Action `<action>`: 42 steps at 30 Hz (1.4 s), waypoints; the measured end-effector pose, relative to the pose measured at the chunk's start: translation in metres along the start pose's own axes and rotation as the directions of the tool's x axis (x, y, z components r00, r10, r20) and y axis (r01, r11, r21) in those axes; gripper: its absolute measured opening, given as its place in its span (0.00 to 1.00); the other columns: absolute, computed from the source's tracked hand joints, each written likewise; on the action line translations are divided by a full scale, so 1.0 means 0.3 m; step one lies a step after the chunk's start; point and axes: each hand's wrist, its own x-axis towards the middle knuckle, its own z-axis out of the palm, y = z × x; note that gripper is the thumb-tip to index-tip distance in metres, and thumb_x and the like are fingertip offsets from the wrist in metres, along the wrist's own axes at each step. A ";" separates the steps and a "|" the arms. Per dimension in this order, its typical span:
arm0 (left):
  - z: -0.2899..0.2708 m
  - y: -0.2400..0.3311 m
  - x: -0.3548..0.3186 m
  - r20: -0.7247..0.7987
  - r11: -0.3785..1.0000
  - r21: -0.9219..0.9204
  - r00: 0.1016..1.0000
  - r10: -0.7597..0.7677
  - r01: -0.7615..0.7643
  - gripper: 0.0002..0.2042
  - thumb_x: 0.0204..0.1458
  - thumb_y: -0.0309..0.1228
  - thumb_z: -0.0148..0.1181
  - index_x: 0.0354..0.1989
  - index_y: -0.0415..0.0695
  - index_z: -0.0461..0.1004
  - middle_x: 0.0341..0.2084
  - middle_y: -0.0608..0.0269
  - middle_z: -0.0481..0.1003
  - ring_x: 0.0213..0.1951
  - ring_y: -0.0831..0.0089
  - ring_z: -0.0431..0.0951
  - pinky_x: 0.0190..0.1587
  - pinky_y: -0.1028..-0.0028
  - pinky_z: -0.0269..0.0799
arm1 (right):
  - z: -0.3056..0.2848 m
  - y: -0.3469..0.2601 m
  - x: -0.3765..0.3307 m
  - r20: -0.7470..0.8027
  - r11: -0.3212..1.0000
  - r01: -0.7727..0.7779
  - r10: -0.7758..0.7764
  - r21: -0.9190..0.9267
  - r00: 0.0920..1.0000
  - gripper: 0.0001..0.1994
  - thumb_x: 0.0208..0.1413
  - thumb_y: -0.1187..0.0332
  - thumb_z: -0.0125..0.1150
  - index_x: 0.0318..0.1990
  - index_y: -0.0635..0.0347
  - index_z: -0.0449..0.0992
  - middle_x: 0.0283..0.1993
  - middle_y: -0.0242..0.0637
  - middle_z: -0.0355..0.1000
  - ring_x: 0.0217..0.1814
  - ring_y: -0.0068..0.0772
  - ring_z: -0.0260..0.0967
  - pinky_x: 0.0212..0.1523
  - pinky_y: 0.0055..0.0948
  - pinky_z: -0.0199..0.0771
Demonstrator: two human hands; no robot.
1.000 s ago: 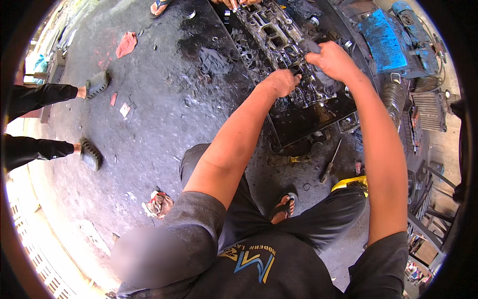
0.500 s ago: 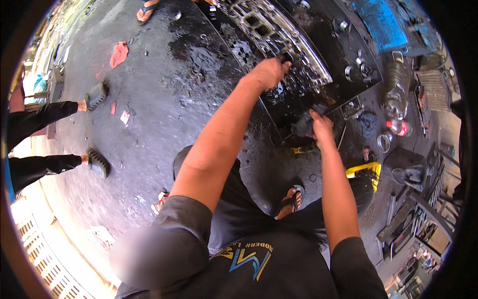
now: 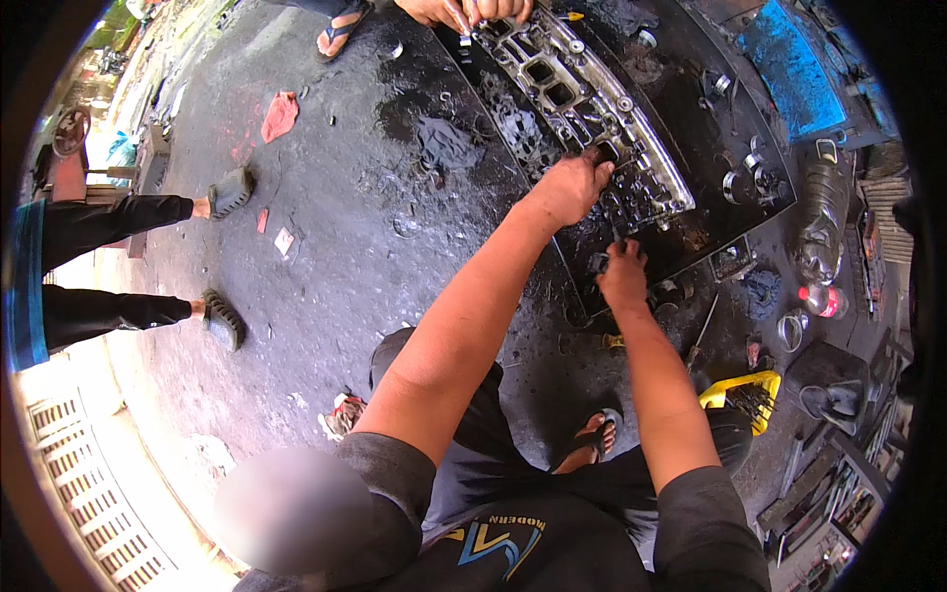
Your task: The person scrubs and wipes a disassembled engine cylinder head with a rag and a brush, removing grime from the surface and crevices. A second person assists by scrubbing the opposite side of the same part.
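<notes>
A long silvery engine cylinder head (image 3: 631,120) lies on a black, oily metal sheet (image 3: 725,242). My left hand (image 3: 572,189) reaches across to the near part of the cylinder head, palm down. Its fingers are curled at the metal, around a dark piece whose kind I cannot make out. Closer to me, my right hand (image 3: 623,274) is at the sheet's near edge, just short of the cylinder head's end. Its fingers are bent round something dark and slim, largely hidden by the hand.
Another person's hands (image 3: 493,10) touch the cylinder head's far end. A grey rag (image 3: 446,143) and red cloth (image 3: 280,115) lie to the left. On the right are metal rings (image 3: 732,185), a clear plastic bottle (image 3: 824,212), a screwdriver (image 3: 700,335) and a yellow container (image 3: 755,395).
The whole view has shifted, and the other person's hands show more. My right hand has moved left, closer to the cylinder head; the dark cloth-like thing beside it no longer shows clearly.
</notes>
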 end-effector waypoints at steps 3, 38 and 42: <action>0.007 -0.006 0.000 -0.013 1.000 -0.008 1.000 0.016 -0.016 0.21 0.65 0.40 0.46 0.55 0.32 0.66 0.42 0.31 0.74 0.49 0.39 0.74 0.51 0.56 0.70 | -0.069 0.094 0.054 0.194 0.866 -0.234 0.163 0.442 0.967 0.29 0.45 0.62 0.71 0.55 0.59 0.70 0.58 0.49 0.67 0.57 0.51 0.68 0.52 0.43 0.74; -0.041 0.026 -0.046 0.048 0.976 -0.116 0.983 -0.178 0.182 0.37 0.61 0.45 0.52 0.70 0.38 0.44 0.43 0.30 0.75 0.50 0.39 0.75 0.53 0.53 0.69 | -1.045 -0.583 0.638 -0.395 0.896 0.436 -0.372 0.086 0.840 0.23 0.48 0.48 0.59 0.35 0.61 0.82 0.42 0.52 0.77 0.48 0.55 0.74 0.52 0.44 0.73; -0.040 0.023 -0.041 0.052 0.979 -0.097 0.983 -0.174 0.178 0.37 0.61 0.46 0.52 0.70 0.37 0.44 0.42 0.30 0.75 0.49 0.40 0.75 0.53 0.54 0.69 | -1.012 -0.570 0.589 -0.366 0.904 0.426 -0.411 -0.043 0.835 0.21 0.46 0.52 0.59 0.34 0.65 0.80 0.40 0.59 0.75 0.46 0.60 0.73 0.48 0.46 0.73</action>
